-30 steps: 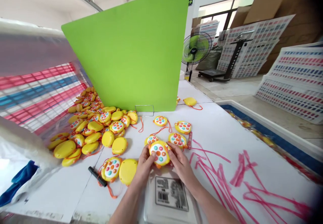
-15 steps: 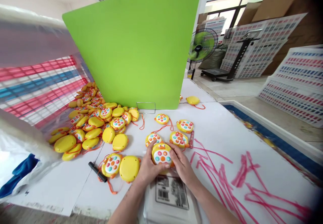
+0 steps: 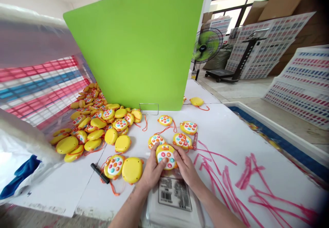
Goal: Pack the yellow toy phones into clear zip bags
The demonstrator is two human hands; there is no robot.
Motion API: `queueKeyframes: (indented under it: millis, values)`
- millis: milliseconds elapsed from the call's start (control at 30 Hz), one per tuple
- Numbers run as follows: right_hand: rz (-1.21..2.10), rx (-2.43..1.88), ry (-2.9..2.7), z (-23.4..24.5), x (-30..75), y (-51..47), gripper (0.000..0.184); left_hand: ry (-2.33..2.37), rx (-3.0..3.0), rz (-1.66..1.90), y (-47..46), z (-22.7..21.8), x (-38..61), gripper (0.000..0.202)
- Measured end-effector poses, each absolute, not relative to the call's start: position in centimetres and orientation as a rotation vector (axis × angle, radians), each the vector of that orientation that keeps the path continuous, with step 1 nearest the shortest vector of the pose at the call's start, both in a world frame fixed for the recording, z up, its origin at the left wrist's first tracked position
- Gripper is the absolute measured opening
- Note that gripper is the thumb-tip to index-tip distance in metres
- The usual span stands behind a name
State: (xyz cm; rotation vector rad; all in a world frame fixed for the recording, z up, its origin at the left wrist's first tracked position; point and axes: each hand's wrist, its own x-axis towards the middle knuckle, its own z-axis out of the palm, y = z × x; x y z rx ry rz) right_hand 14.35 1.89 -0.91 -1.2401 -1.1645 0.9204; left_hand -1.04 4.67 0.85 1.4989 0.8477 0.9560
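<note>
The toy (image 3: 169,155) is a small, rounded yellow figure, made like a bird, with two eyes and an orange beak at its top edge, which is the edge away from the person. On its front there is a white oval panel, and on this panel sit round buttons in turquoise, orange and pink-red colours. The toy is located between the left hand (image 3: 152,173) and the right hand (image 3: 187,169), with its front turned up to the person. Both hands are partly closed around it: the left holds the left edge, and its thumb lies over the lower part of the panel, while the fingers of the right are bent along the right edge. In the view, the toy appears just beyond the far end of a package (image 3: 174,195) with a printed label; whether they touch, I cannot tell. Directly behind the hands, another toy of the same kind (image 3: 156,139) is lying on the white tabletop (image 3: 218,132), and its near part is covered from sight. To the left of the left hand are a toy with its plain yellow back up (image 3: 132,170) and a black pen (image 3: 99,173). Farther left, near the green board (image 3: 138,50), many similar toys lie in a heap (image 3: 96,123).
</note>
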Motion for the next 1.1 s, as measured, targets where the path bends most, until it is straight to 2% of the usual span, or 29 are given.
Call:
queueKeyframes:
  millis: [200, 367, 667, 767, 900, 967, 1100]
  values:
    - [0.935, -1.209, -1.278, -0.7, 14.0, 1.5, 0.046, 0.829, 1.535, 0.970, 4.7, 0.6, -1.1, 0.059]
    - [0.965, -1.241, -1.207, -0.8, 14.2, 1.4, 0.043, 0.773, 1.612, 0.909, 4.6, 0.6, -1.3, 0.067]
    - [0.960, -1.232, -1.258, 0.2, 14.0, 1.0, 0.042, 0.821, 1.517, 0.952, 4.7, 0.5, -1.1, 0.057]
    - [0.949, -1.280, -1.227, -0.2, 14.2, 1.1, 0.040, 0.777, 1.539, 0.925, 4.5, 0.5, -1.2, 0.067]
    - [0.955, -1.264, -1.217, -0.5, 14.3, 1.2, 0.040, 0.776, 1.476, 0.879, 4.4, 0.4, -1.0, 0.099]
    - [0.949, -1.260, -1.221, -0.4, 14.2, 1.2, 0.039, 0.812, 1.480, 0.890, 4.4, 0.3, -0.9, 0.101]
    - [0.962, -1.255, -1.223, -0.4, 14.3, 1.3, 0.040, 0.795, 1.491, 0.880, 4.4, 0.3, -0.7, 0.092]
